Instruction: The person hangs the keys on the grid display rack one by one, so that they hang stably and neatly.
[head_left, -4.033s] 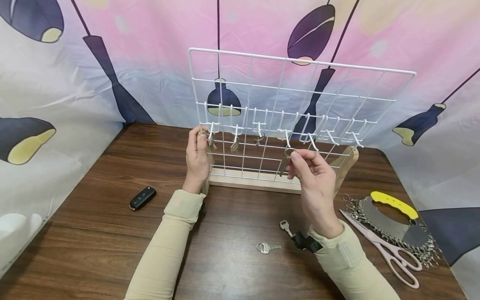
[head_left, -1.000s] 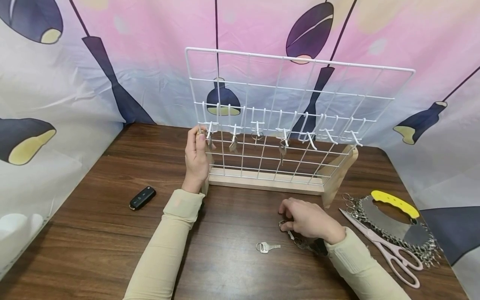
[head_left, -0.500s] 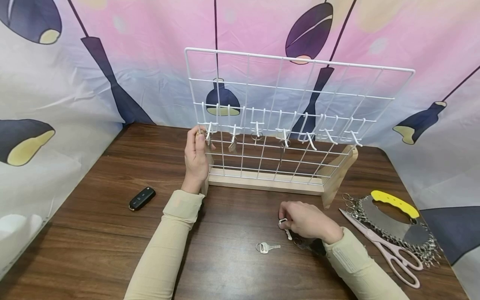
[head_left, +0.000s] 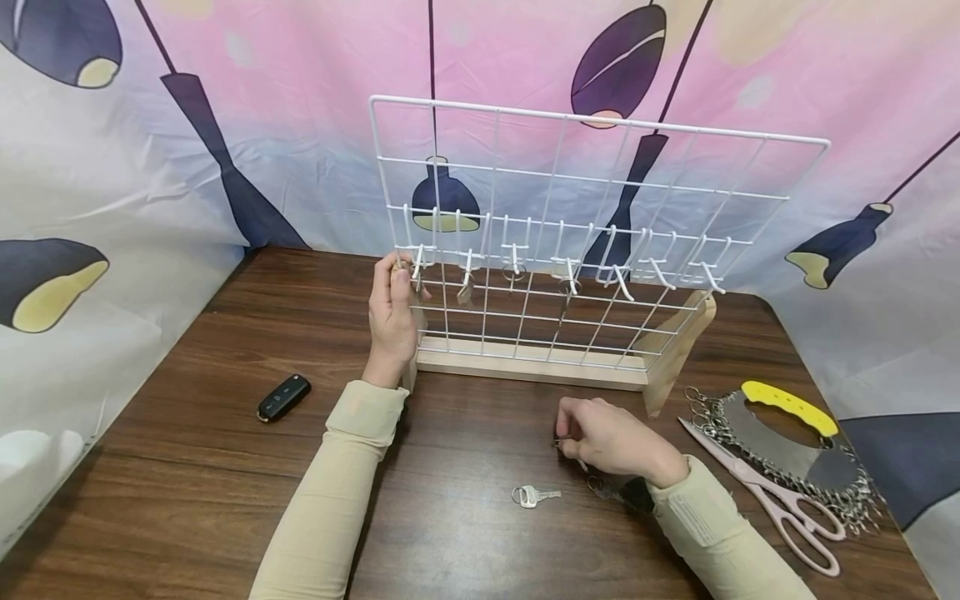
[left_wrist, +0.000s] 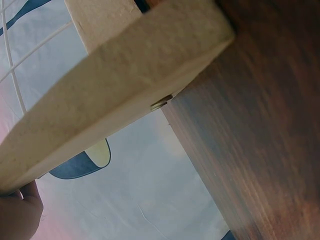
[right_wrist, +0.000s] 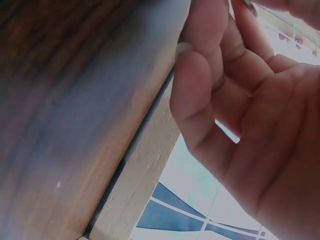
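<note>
My left hand (head_left: 392, 321) grips the left wooden end of a white wire rack (head_left: 525, 362); in the left wrist view the fingers reach the edge of that wooden side piece (left_wrist: 110, 85). Several keys on rings hang from the rack's left hooks, among them one key (head_left: 465, 292) on the second hook. Low over the table in front of the rack, my right hand (head_left: 618, 437) pinches a small key (head_left: 583, 467), mostly hidden by the fingers. Left of this hand, a silver key (head_left: 528, 497) with a ring lies flat on the table.
A black car key fob (head_left: 284, 397) lies on the left of the table. At the right are pink scissors (head_left: 780, 500) and a metal blade with a yellow handle (head_left: 791, 408), edged with many small rings. The rack's right hooks (head_left: 622, 283) carry no keys.
Four seconds ago my right hand was at the fourth hook with a key; that key now hangs there. The hand has come down to the table and taken another key. My left hand stays put.
</note>
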